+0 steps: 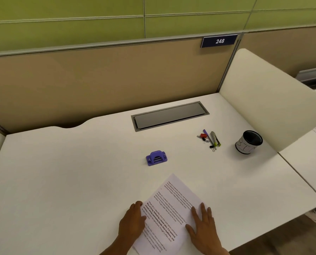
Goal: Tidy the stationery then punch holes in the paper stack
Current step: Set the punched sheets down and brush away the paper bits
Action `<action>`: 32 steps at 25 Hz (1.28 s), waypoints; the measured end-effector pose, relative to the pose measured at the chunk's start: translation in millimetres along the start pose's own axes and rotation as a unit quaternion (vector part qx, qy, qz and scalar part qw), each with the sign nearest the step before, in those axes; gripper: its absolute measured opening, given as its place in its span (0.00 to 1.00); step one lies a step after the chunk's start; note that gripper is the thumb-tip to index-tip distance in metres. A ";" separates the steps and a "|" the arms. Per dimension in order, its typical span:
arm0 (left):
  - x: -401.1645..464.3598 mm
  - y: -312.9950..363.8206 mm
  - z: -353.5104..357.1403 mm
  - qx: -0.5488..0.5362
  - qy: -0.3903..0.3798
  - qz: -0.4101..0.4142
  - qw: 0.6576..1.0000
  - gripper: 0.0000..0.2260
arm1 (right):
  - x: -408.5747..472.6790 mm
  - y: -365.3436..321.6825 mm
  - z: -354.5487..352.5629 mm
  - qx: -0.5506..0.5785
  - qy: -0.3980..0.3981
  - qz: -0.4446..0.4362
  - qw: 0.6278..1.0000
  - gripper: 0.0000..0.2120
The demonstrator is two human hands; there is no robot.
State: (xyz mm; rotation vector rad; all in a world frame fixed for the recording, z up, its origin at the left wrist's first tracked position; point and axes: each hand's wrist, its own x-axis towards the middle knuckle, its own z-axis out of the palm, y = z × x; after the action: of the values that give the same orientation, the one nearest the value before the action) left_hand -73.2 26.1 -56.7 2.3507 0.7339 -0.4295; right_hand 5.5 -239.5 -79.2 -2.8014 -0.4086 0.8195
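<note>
Near the desk's front edge, the paper stack [169, 212] lies skewed, with the left hand [133, 220] pressing its left edge and the right hand [204, 228] resting flat on its right side, fingers straight. Beyond the stack sits the purple hole punch [156, 158]; farther right of the stack, pens and clips [209, 139] lie beside a black cup [249, 142].

Only the person's two hands and forearms show, at the bottom of the head view. The left hand [131, 220] and its forearm are bare: no sleeve, watch or bracelet reaches into the picture. The right hand [204, 229] is bare too, with no glove. No ring shows on any visible finger. The nails look short and plain, though they are too small to tell well.
</note>
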 end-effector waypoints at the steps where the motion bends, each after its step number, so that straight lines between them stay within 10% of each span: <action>1: -3.7 0.2 -0.7 0.002 -0.006 -0.003 1.000 0.18 | -2.0 -2.9 -3.4 0.029 -0.003 0.005 1.000 0.38; 20: -7.8 36.9 15.4 -0.161 0.007 -0.098 0.982 0.19 | -0.5 20.8 -51.9 0.225 -0.048 0.038 0.972 0.36; 25: -7.2 33.0 -2.3 -0.250 0.037 -0.114 0.961 0.17 | 15.7 0.8 -61.0 0.451 -0.128 0.127 0.874 0.22; 32: -18.6 36.8 -26.6 -0.359 0.078 -0.070 0.927 0.10 | 31.7 -32.6 -95.4 0.584 -0.118 0.023 0.803 0.07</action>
State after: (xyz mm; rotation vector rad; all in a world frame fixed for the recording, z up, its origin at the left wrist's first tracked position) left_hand -62.7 12.4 -10.7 1.6528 0.9449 -0.0088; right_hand 76.9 -209.0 -7.5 -1.5551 0.1419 0.9635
